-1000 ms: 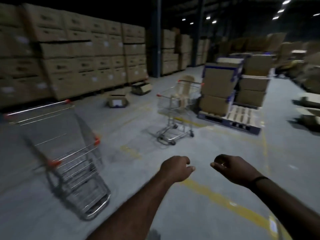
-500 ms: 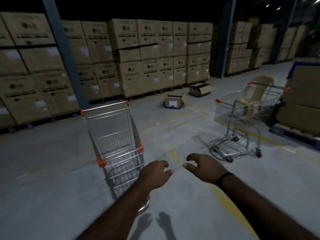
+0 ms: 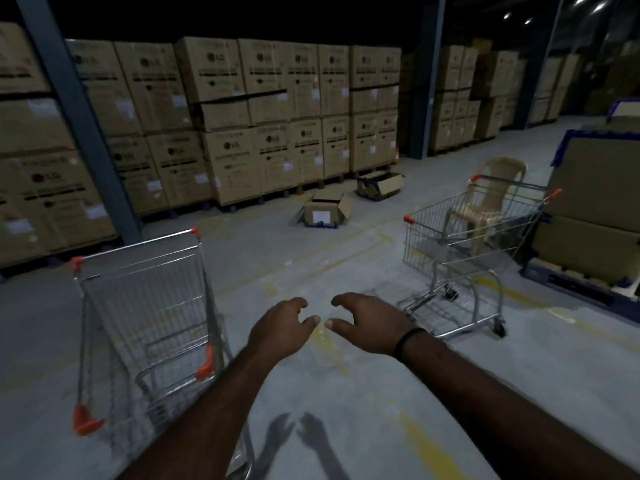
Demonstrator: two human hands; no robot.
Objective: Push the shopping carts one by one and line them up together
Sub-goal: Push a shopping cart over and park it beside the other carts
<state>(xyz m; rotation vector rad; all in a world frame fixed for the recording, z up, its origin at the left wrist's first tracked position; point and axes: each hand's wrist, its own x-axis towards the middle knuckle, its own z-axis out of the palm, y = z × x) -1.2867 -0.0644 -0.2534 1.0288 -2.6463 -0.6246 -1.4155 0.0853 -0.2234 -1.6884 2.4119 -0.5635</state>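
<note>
A wire shopping cart (image 3: 145, 306) with orange corner caps stands close at my lower left; my left forearm crosses in front of its near right side. A second wire cart (image 3: 464, 258) stands farther off at the right. My left hand (image 3: 280, 327) and my right hand (image 3: 367, 320) hover side by side over the floor between the two carts. Their fingers are loosely curled and hold nothing, and neither hand touches a cart. A dark band circles my right wrist.
A beige plastic chair (image 3: 485, 206) stands behind the right cart. A pallet of boxes (image 3: 595, 216) fills the right edge. Two opened cartons (image 3: 325, 209) lie on the floor ahead, before a wall of stacked cardboard boxes (image 3: 263, 119). A blue steel column (image 3: 76, 112) slants at left.
The view has swung left and closed in, so the near cart now sits at my lower left and the far cart at the right. Both hands stay raised, loose and empty.
</note>
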